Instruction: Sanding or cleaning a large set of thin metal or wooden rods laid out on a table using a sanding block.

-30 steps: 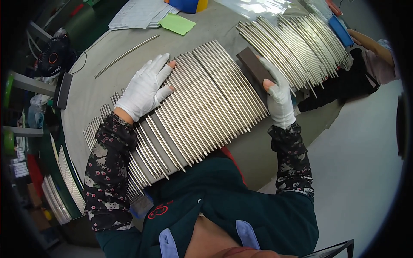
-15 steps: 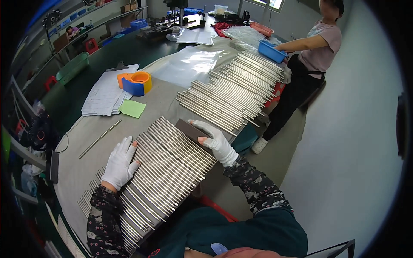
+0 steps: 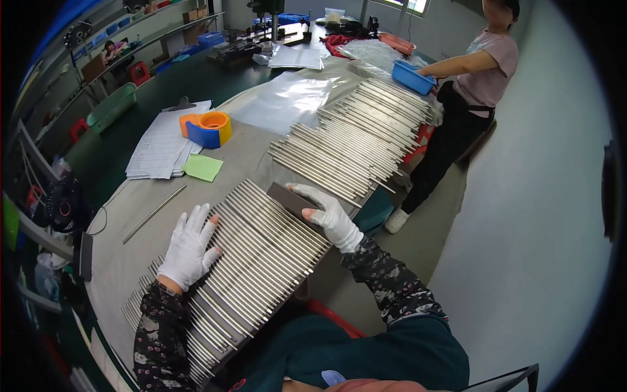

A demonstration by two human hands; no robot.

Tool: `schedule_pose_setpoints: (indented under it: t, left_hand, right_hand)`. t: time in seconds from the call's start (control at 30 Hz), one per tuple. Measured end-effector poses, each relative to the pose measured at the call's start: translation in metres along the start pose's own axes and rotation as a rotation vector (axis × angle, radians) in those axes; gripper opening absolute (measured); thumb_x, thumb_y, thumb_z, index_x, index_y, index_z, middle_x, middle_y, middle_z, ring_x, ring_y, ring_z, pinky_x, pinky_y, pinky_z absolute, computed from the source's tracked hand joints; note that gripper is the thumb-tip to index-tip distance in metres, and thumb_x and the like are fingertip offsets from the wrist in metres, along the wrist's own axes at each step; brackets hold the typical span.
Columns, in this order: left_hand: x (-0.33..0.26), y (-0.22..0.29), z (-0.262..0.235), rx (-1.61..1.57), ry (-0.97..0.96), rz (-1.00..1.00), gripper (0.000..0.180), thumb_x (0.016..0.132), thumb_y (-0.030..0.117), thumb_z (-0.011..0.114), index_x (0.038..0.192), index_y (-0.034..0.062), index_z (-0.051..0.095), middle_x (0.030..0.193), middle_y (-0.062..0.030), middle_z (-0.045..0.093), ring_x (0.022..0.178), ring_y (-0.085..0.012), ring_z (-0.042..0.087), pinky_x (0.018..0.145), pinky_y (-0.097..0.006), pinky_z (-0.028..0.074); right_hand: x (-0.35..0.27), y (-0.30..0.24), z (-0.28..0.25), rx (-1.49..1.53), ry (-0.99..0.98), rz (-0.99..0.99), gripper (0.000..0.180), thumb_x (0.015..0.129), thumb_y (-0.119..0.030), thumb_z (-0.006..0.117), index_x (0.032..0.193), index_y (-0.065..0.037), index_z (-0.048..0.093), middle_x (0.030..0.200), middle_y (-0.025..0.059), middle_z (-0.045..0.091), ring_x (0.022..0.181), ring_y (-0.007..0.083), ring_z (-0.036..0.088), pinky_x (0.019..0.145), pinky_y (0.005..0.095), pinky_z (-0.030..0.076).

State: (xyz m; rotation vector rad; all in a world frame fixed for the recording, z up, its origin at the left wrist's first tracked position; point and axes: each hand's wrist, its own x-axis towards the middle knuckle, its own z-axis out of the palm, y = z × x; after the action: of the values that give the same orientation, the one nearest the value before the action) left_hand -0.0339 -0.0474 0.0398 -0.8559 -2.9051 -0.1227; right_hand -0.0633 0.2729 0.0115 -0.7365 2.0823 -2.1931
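Observation:
A row of slim metal rods [image 3: 261, 255] lies side by side on the cloth-covered table in front of me. My left hand [image 3: 188, 247], in a white glove with some bare fingertips, rests flat on the rods' left part, fingers stretched out. At the row's far right end, my right hand [image 3: 330, 215], gloved alike, grips a dark rectangular block [image 3: 292, 201]. The block stands against the last rod. Beyond it spreads a second, larger batch of metal rods [image 3: 353, 140]. One single rod [image 3: 154, 214] lies apart at the left.
Papers on a clipboard [image 3: 160, 147], a tape dispenser [image 3: 209, 127] and a green note [image 3: 203, 168] lie past my left hand. Clear plastic sheeting [image 3: 284, 101] covers the table farther back. Another person [image 3: 483, 72] stands at the right with a hand at a blue bin [image 3: 413, 78].
My left hand has slid slightly to the right over the rods, its fingers still spread. My right hand keeps the block at the row's end, almost unmoved.

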Motion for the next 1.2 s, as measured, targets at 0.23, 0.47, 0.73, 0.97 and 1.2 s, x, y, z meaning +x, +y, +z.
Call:
schedule_pose_setpoints:
  t: [0.23, 0.47, 0.73, 0.97, 1.2]
  left_hand:
    - [0.041, 0.039, 0.001, -0.053, -0.034, 0.213, 0.06, 0.084, 0.034, 0.061, 0.133, 0.0044, 0.046, 0.143, -0.0195, 0.037, 0.134, -0.0358, 0.033, 0.111, -0.05, 0.025]
    - [0.052, 0.052, 0.009, -0.021, 0.016, 0.252, 0.06, 0.085, 0.034, 0.056, 0.136, 0.0049, 0.043, 0.144, -0.0206, 0.035, 0.134, -0.0366, 0.033, 0.109, -0.051, 0.025]
    - [0.024, 0.043, 0.02, -0.011, -0.009, 0.213, 0.06, 0.088, 0.042, 0.05, 0.137, 0.0077, 0.042, 0.146, -0.02, 0.035, 0.134, -0.0362, 0.035, 0.111, -0.051, 0.024]
    - [0.015, 0.04, 0.017, 0.014, 0.023, 0.221, 0.066, 0.089, 0.043, 0.05, 0.142, 0.0064, 0.035, 0.148, -0.0203, 0.031, 0.136, -0.0366, 0.032, 0.111, -0.052, 0.023]
    - [0.018, 0.043, 0.018, 0.018, -0.008, 0.215, 0.064, 0.089, 0.047, 0.049, 0.139, 0.0078, 0.041, 0.147, -0.0202, 0.033, 0.135, -0.0372, 0.032, 0.11, -0.053, 0.023]
  right_hand:
    - [0.003, 0.011, -0.005, -0.004, -0.009, -0.068, 0.054, 0.089, -0.026, 0.062, 0.133, 0.002, 0.049, 0.133, 0.0123, 0.054, 0.124, 0.0196, 0.048, 0.105, 0.0296, 0.034]
    - [-0.002, 0.01, -0.02, 0.089, 0.074, -0.011, 0.07, 0.087, -0.045, 0.058, 0.134, 0.006, 0.046, 0.132, 0.0133, 0.052, 0.121, 0.0177, 0.048, 0.104, 0.0301, 0.033]
    - [-0.007, 0.028, -0.014, 0.095, 0.091, -0.026, 0.075, 0.084, -0.048, 0.061, 0.133, 0.006, 0.046, 0.133, 0.0139, 0.051, 0.124, 0.0201, 0.046, 0.106, 0.0306, 0.031]
    - [-0.005, 0.028, -0.02, 0.12, 0.091, 0.012, 0.058, 0.088, -0.031, 0.057, 0.133, 0.003, 0.048, 0.131, 0.0113, 0.053, 0.123, 0.0179, 0.047, 0.103, 0.0302, 0.035]
    - [-0.022, -0.023, 0.003, -0.553, 0.1, -0.206, 0.051, 0.085, -0.028, 0.065, 0.127, -0.001, 0.053, 0.132, 0.0179, 0.053, 0.121, 0.028, 0.051, 0.101, 0.0333, 0.04]
